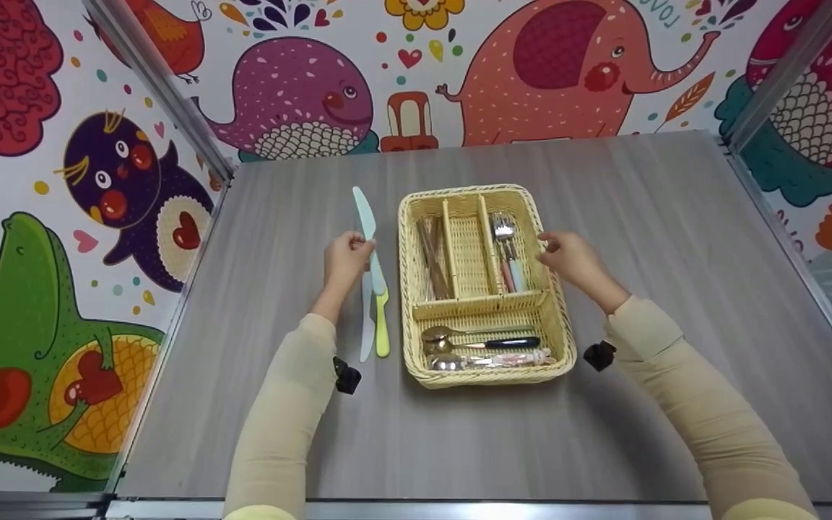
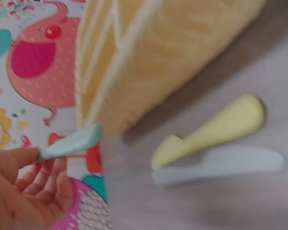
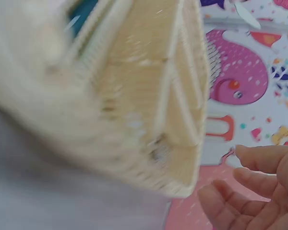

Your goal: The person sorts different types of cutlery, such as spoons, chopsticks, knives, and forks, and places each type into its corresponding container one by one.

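Observation:
My left hand [image 1: 345, 261] pinches a mint-green table knife [image 1: 364, 211] between thumb and fingers, left of the wicker cutlery basket [image 1: 427, 311]. In the left wrist view one end of this knife [image 2: 74, 143] sticks out past the thumb. Below the hand, a yellow knife [image 1: 382, 328] and a pale blue-grey knife [image 1: 367, 325] lie side by side on the table. At the basket's right rim is my right hand [image 1: 576, 261], holding nothing. Its loosely bent fingers [image 3: 252, 184] are spread apart in the right wrist view.
The basket's back left compartment holds chopsticks [image 1: 432, 256], its back right one forks [image 1: 504, 231]. Several spoons [image 1: 447, 363] lie in the wide front compartment. Printed wall panels [image 1: 416, 65] and metal rails border the grey table [image 1: 640, 195].

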`<move>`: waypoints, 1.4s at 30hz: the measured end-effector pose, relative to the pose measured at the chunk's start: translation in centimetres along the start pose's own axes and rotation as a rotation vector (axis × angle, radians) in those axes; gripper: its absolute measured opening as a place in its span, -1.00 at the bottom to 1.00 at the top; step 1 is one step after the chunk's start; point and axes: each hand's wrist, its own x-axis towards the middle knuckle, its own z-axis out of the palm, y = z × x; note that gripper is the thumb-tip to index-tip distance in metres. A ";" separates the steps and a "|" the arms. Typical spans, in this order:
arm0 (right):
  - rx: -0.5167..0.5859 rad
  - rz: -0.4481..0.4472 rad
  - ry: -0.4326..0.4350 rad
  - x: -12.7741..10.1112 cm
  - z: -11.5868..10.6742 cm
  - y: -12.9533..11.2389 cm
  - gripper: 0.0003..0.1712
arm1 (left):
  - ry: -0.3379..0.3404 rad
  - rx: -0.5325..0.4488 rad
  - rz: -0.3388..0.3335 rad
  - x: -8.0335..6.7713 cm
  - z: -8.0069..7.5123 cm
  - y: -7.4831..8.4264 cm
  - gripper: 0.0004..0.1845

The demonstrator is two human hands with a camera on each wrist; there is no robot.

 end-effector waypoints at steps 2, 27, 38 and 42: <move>0.011 -0.044 0.031 0.1 0.2 -1.2 -0.54 | -0.025 -0.083 0.009 -0.2 0.7 1.4 -0.82; 0.414 -0.015 -0.192 1.2 4.7 -7.2 -0.77 | -0.166 -0.308 0.069 -2.4 6.5 4.9 -0.81; 0.299 0.135 -0.116 4.1 5.2 -5.4 -0.73 | -0.301 0.458 0.046 -2.6 5.1 2.2 -0.30; 0.198 0.176 -0.114 4.8 6.0 -5.1 -0.65 | -0.455 0.568 -0.024 -3.1 5.2 2.1 -0.07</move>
